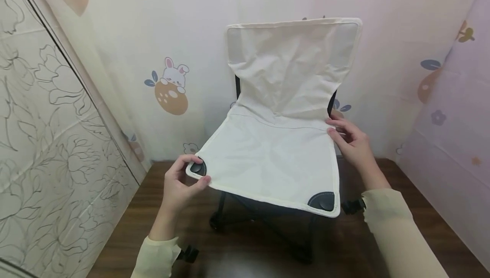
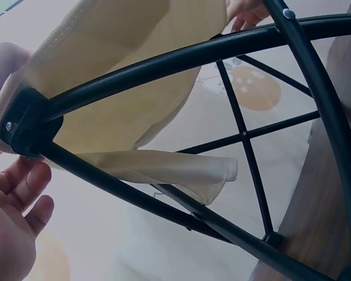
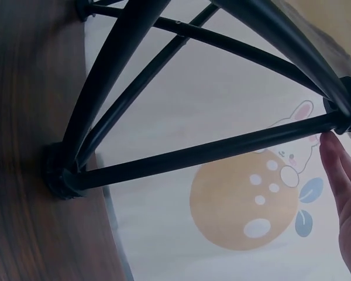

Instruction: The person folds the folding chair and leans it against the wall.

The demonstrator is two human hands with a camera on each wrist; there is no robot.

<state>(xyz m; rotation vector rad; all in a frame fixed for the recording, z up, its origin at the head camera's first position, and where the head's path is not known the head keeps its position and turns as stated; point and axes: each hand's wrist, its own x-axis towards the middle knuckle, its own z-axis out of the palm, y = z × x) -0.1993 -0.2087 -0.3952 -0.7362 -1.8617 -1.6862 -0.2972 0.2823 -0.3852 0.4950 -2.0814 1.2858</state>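
An unfolded folding chair (image 1: 264,159) with a cream fabric seat and backrest stands in the middle of the head view. My left hand (image 1: 179,182) holds its front left corner, thumb and fingers around the dark corner patch (image 1: 197,167). From below, the left wrist view shows that hand's fingers (image 2: 24,184) beside a black corner bracket (image 2: 28,123) where frame tubes meet. On the other side, my right hand (image 1: 354,141) grips the seat edge near the backrest, thumb on top. In the right wrist view its fingers (image 3: 338,167) touch the black joint (image 3: 342,108).
The chair's crossed black legs (image 1: 260,222) rest on a dark wood-grain surface (image 1: 245,261). A printed cloth (image 1: 126,52) hangs behind and at the right. At the left is a panel (image 1: 49,141) with flower line drawings. Each sleeve cuff has a small black device (image 1: 187,253).
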